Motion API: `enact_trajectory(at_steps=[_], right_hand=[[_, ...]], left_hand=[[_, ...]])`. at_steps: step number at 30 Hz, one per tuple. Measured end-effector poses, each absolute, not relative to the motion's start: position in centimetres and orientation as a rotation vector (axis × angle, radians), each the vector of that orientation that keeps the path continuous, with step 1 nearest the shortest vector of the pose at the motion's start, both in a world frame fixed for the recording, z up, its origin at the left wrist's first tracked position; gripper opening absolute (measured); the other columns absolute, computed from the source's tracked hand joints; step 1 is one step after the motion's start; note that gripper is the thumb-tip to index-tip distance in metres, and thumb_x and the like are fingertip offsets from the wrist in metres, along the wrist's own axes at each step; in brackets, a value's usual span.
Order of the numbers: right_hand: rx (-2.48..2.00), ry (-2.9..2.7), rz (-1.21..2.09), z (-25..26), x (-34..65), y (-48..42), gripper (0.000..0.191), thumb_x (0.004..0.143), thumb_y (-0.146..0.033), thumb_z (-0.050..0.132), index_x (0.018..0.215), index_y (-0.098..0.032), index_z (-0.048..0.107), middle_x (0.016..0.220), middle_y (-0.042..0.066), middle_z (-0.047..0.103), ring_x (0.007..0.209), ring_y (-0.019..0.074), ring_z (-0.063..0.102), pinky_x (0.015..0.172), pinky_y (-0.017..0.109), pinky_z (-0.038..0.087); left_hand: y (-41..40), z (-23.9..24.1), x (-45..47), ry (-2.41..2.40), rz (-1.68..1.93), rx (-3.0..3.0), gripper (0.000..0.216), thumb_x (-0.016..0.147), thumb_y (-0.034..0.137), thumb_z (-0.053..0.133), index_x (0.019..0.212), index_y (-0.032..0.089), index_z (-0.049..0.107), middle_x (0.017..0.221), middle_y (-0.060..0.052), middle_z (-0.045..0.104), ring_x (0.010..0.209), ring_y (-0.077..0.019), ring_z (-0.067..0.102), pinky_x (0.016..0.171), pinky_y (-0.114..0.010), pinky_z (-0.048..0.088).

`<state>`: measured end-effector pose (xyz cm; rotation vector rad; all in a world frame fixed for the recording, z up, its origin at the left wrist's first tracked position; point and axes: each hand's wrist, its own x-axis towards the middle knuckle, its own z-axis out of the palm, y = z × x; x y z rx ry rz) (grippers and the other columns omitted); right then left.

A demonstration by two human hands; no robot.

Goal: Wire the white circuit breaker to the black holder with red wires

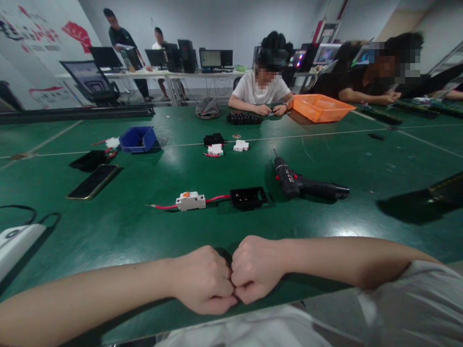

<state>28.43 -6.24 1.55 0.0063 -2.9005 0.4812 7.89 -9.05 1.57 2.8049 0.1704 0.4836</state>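
Observation:
My left hand [205, 280] and my right hand [257, 270] rest as fists on the green table, knuckles touching. Neither shows anything held. Beyond them lies a white circuit breaker [190, 201] with an orange switch. One red wire [165, 207] sticks out of its left side with a bare end; another red wire [217, 198] joins it to a black plastic housing [249, 198]. Right of the housing, a black cordless drill [294, 182] lies on its side, its bit pointing away from me.
At left are a smartphone [94, 181], a blue bin [138, 139] and a white device [19, 246] with a cable. More breakers [215, 150] lie mid-table. Across the table, a person in a white shirt [258, 89] handles a small part near an orange basket [320, 109].

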Motion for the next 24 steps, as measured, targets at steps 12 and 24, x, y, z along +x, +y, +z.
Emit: enact_trajectory(at_steps=[12,24], right_hand=[[0.01,-2.857,0.463,1.51,28.46,-6.27,0.027,0.08,-0.029,0.068,0.056,-0.022,0.057,0.057,-0.003,0.066,0.057,0.0127,0.058,0.047,0.03,0.026],[0.01,-2.928,0.449,1.77,28.36,-6.26,0.027,0.083,-0.03,0.067,0.058,-0.023,0.059,0.058,-0.003,0.067,0.058,0.0134,0.059,0.048,0.031,0.027]], left_hand=[[-9.09,1.57,7.88,0.173,0.476,2.807,0.033,0.093,0.028,0.054,0.06,0.022,0.055,0.056,0.0,0.06,0.054,-0.0147,0.058,0.05,-0.033,0.04],[-9.1,1.68,7.91,0.177,0.477,2.792,0.033,0.093,0.028,0.055,0.061,0.023,0.054,0.056,-0.001,0.059,0.054,-0.0153,0.057,0.05,-0.031,0.04]])
